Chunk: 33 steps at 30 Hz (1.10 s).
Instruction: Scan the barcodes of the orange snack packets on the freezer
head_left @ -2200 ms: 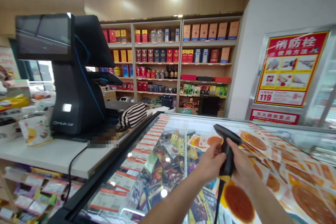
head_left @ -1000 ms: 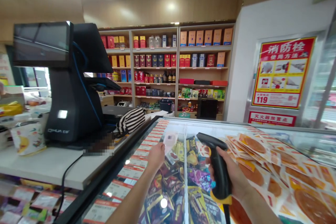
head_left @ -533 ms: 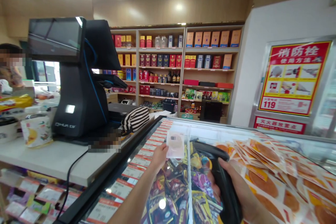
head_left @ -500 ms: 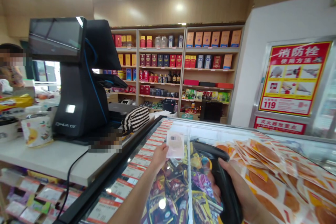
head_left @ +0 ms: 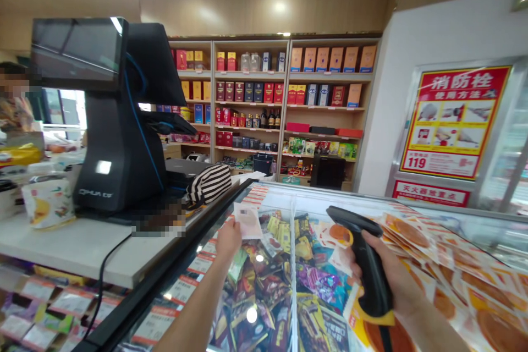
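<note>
My left hand (head_left: 229, 235) pinches the edge of a small pale flat packet (head_left: 248, 221) with a dark printed patch on it. The packet is tilted above the left section of the glass-topped freezer. My right hand (head_left: 383, 264) is wrapped round the handle of a black barcode scanner (head_left: 373, 272), its head pointing left toward the packet but apart from it. Beneath both hands lie many colourful ice cream wrappers (head_left: 264, 291). Near my right hand are flat packs with round orange-brown discs (head_left: 445, 264).
A black cash register (head_left: 119, 121) stands on the white counter (head_left: 99, 253) at left, beside a striped pouch (head_left: 209, 184). The freezer's black edge (head_left: 165, 264) runs between. Shelves of boxed bottles (head_left: 251, 93) line the back. A person (head_left: 14, 99) is at far left.
My left hand has moved left with the packet, which is now more tilted. My right hand has shifted right with the scanner, whose head now shows more fully. The view has turned slightly.
</note>
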Tool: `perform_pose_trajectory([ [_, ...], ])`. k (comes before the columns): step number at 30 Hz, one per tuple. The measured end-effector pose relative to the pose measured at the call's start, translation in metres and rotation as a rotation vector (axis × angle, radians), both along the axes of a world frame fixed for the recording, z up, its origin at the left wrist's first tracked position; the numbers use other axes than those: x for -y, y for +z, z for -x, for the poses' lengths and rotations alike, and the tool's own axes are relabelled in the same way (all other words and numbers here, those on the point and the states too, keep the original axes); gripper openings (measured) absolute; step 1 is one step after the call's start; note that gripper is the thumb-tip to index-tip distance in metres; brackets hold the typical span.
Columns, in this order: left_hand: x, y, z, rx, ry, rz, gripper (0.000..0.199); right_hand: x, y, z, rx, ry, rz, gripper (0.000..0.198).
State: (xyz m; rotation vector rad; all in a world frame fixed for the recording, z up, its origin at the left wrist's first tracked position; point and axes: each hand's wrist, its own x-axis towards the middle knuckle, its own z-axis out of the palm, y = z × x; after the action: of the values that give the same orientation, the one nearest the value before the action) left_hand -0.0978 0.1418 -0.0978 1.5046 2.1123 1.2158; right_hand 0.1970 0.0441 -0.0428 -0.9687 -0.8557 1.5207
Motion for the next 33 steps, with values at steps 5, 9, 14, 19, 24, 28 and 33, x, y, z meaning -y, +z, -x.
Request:
perform_pose_trajectory([
  [5, 0.01, 0.002, 0.008, -0.1, 0.177, 0.024, 0.038, -0.006, 0.012, -0.033, -0.002, -0.101, -0.051, 0.022],
  [9, 0.018, 0.012, -0.007, -0.208, 0.212, -0.067, 0.052, -0.01, 0.011, -0.057, 0.042, -0.164, -0.049, 0.019],
  [14, 0.032, 0.027, -0.064, -0.331, -0.09, -0.163, 0.051, -0.016, 0.006, -0.077, 0.031, -0.208, -0.101, 0.02],
  [19, 0.065, 0.014, -0.146, -0.319, -0.559, -0.055, 0.045, -0.019, 0.003, -0.085, 0.019, -0.204, -0.125, 0.024],
  [24, 0.093, -0.001, -0.196, -0.139, -0.892, 0.27, 0.083, -0.016, 0.005, -0.081, -0.001, -0.181, -0.123, 0.024],
  [28, 0.097, 0.001, -0.2, -0.255, -0.883, 0.182, 0.091, -0.014, 0.007, -0.076, 0.0, -0.148, -0.082, 0.024],
  [33, 0.099, 0.003, -0.201, -0.296, -0.939, 0.239, 0.085, -0.01, 0.01, -0.071, 0.028, -0.159, 0.0, 0.023],
])
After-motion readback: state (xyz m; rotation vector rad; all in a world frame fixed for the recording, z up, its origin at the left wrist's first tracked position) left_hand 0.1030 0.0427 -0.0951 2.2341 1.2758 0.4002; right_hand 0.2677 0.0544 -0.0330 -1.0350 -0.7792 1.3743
